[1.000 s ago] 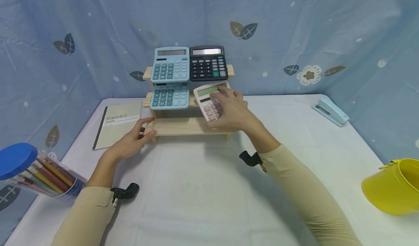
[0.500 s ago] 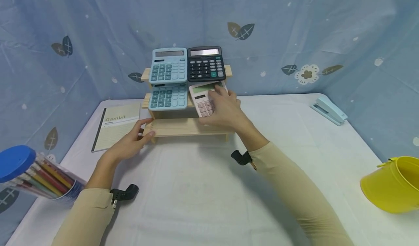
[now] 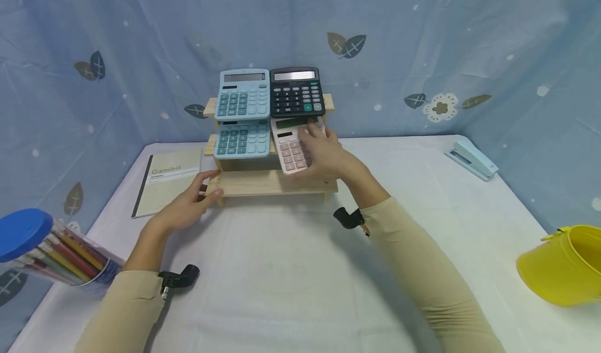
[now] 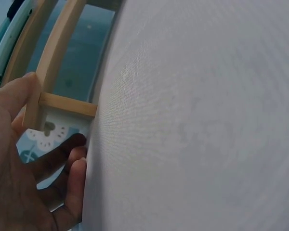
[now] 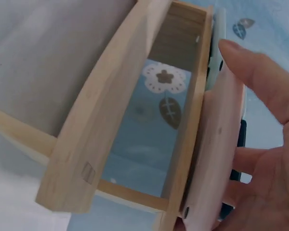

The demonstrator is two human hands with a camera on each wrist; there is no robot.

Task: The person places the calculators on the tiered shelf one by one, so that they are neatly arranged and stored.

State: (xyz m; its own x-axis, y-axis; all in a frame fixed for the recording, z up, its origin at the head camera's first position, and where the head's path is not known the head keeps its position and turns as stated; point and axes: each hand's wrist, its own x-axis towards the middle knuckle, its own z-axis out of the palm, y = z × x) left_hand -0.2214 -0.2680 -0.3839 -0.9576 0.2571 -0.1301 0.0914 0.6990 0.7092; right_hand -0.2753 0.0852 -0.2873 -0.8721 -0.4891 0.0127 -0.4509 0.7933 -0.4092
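Note:
My right hand (image 3: pixel 324 157) holds a pale pink calculator (image 3: pixel 287 152) by its right side, leaning on the middle tier of a wooden rack (image 3: pixel 263 183). In the right wrist view, the pink calculator (image 5: pixel 214 149) shows its back edge close against the tier, thumb over the near edge. My left hand (image 3: pixel 185 207) grips the left end of the bottom tier; the left wrist view shows the thumb on the wooden board (image 4: pixel 61 43). A light blue calculator (image 3: pixel 241 139) sits left of the pink one. Above them are another light blue calculator (image 3: pixel 242 100) and a black calculator (image 3: pixel 297 92).
A notebook (image 3: pixel 166 183) lies left of the rack. A pencil tub with a blue lid (image 3: pixel 23 233) stands at the near left. To the right are a light blue stapler (image 3: pixel 471 160) and a yellow bucket (image 3: pixel 554 269). A patterned blue curtain hangs behind.
The pink calculator has moved left and straightened a little, settling against the middle tier beside the light blue one. My left hand keeps its place on the rack.

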